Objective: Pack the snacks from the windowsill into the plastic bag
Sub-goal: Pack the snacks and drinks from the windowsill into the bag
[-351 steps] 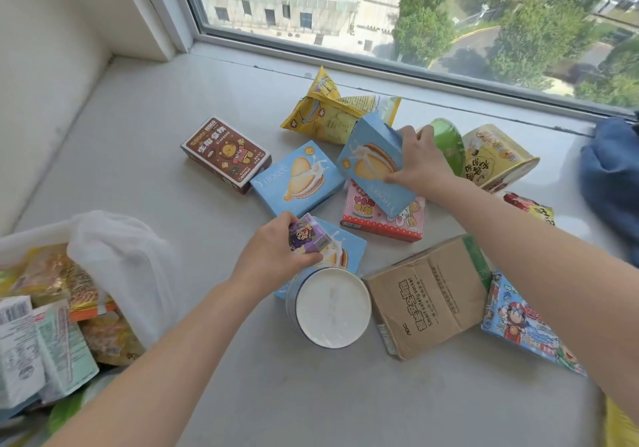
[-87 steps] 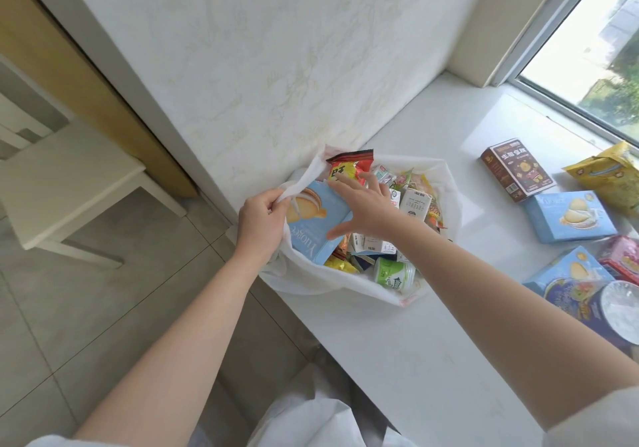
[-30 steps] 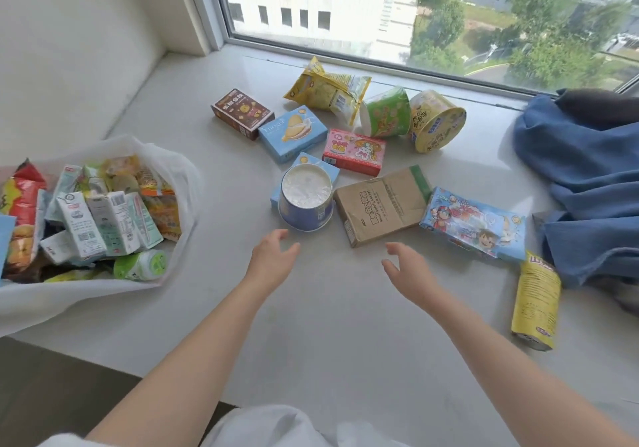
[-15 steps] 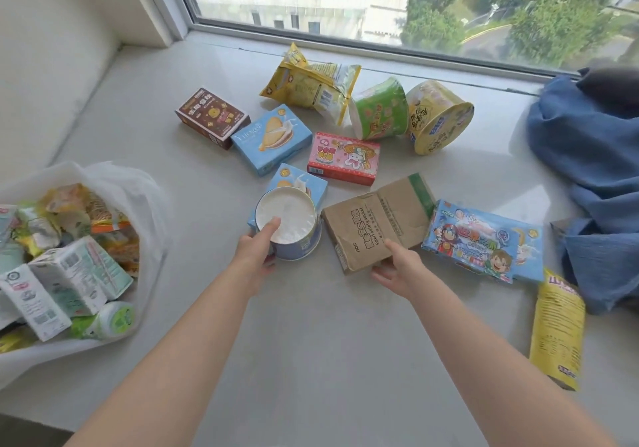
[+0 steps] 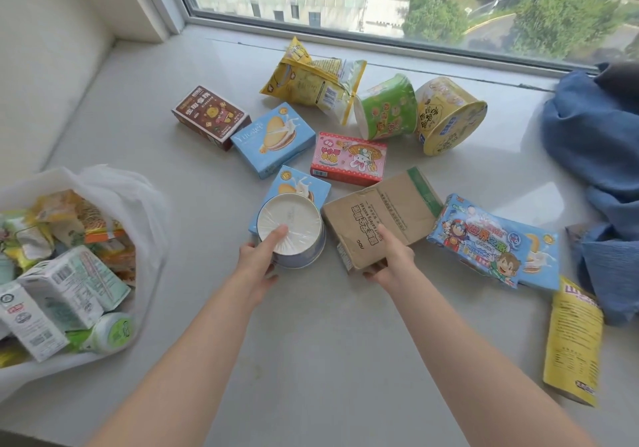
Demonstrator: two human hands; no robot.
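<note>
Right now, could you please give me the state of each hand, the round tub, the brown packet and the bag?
left hand: gripping tub
right hand: gripping packet
round tub: upright, lidded
brown packet: flat on sill
plastic bag: open, partly filled

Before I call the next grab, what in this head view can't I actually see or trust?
- Plastic bag: its left part is cut off by the frame edge.
- Blue box: mostly hidden under the round tub.
- Left hand: fingers behind the tub's wall are hidden.
- Brown packet: underside contact with the right hand is hidden.
- Yellow pouch: print is too small.
</note>
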